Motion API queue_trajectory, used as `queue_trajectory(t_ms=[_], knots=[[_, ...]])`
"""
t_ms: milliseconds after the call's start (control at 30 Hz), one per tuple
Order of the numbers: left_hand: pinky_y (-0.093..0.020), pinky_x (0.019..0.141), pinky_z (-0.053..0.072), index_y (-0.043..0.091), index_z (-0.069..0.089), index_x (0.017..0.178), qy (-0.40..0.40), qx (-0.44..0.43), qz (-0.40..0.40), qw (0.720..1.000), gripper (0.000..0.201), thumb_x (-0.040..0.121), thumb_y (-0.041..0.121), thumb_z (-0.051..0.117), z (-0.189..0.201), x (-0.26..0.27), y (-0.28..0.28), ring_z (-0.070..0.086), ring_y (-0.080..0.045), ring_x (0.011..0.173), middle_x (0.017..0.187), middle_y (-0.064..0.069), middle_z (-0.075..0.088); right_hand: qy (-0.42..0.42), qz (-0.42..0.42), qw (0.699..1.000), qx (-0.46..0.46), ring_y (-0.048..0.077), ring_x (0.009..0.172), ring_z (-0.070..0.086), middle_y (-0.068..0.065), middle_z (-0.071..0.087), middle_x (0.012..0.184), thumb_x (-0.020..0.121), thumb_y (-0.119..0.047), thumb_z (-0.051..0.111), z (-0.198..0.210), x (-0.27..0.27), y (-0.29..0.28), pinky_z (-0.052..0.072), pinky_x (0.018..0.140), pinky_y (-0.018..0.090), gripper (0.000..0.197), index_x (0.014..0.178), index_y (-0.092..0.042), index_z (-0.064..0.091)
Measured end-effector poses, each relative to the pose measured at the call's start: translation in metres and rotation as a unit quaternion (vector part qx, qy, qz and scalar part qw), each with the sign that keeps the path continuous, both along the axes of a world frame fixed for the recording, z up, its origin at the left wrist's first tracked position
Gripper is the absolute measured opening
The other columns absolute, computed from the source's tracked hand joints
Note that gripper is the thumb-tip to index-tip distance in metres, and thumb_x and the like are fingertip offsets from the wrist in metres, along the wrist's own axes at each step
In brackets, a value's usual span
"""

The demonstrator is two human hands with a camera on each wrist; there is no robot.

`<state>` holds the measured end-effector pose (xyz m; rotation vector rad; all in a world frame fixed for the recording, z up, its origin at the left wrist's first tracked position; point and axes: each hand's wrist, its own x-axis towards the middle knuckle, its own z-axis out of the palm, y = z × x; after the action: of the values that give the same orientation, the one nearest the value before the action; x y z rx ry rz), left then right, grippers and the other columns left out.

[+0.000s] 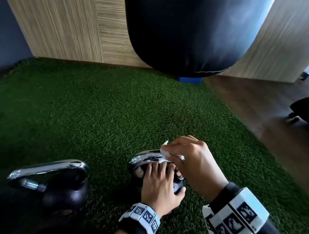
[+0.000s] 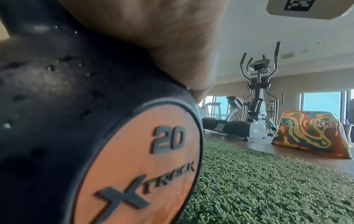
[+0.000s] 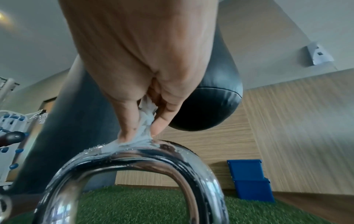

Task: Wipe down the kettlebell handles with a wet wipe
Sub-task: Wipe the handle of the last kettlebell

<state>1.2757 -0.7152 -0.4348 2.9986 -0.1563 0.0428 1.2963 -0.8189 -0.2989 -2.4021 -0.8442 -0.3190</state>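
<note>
Two black kettlebells with chrome handles stand on green turf (image 1: pixel 95 111). The left kettlebell (image 1: pixel 64 193) is untouched. My left hand (image 1: pixel 159 185) lies over the black body of the right kettlebell (image 2: pixel 57 106), which bears an orange "20" label (image 2: pixel 143 166); the fingers reach under the handle and the thumb rests on its side. My right hand (image 1: pixel 189 160) pinches a crumpled white wet wipe (image 1: pixel 164 153) and presses it on top of that kettlebell's handle (image 1: pixel 145 156). In the right wrist view the wipe (image 3: pixel 145 121) sits between thumb and fingers on the wet handle (image 3: pixel 153 153).
A black punch bag (image 1: pixel 190 33) hangs over the turf's far edge, before a wood-panel wall (image 1: pixel 63 28). Blue boxes (image 3: pixel 249 180) stand by the wall. To the right lie wooden floor (image 1: pixel 267 110), an elliptical trainer (image 2: pixel 258 98) and a colourful bag (image 2: pixel 310 133).
</note>
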Motion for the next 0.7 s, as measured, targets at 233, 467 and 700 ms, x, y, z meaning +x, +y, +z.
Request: queue_trajectory(t_ms=[233,467,700], knots=[[-0.049,0.125,0.017,0.023,0.036,0.152,-0.029,0.006,0.006,1.0,0.083,0.086,0.073,0.036,-0.014,0.002,0.004,0.036,-0.033,0.146,0.158,-0.008,0.041,0.007,-0.017,1.0,-0.025,0.013,0.085,0.063,-0.003,0.07,0.09,0.091,-0.013,0.071,0.0,0.0,-0.011,0.055,0.075,0.03,0.01,0.094,-0.015,0.08],[-0.047,0.124,0.019,0.028,0.036,0.152,-0.04,-0.005,0.006,0.999,0.079,0.087,0.073,0.035,-0.015,0.001,0.004,0.036,-0.031,0.145,0.158,-0.005,0.041,-0.008,-0.046,0.999,0.007,0.008,0.087,0.066,-0.005,0.073,0.095,0.087,-0.002,0.074,-0.008,-0.004,-0.019,0.055,0.077,0.018,0.022,0.103,-0.015,0.081],[-0.046,0.126,0.012,0.029,0.031,0.154,-0.036,-0.012,0.007,0.999,0.08,0.088,0.075,0.033,-0.017,0.0,0.005,0.028,-0.029,0.149,0.162,-0.004,0.034,0.051,-0.123,0.984,0.122,-0.005,0.075,0.067,-0.013,0.076,0.092,0.08,-0.01,0.08,-0.022,0.001,-0.052,0.044,0.062,0.003,0.023,0.1,-0.022,0.081]])
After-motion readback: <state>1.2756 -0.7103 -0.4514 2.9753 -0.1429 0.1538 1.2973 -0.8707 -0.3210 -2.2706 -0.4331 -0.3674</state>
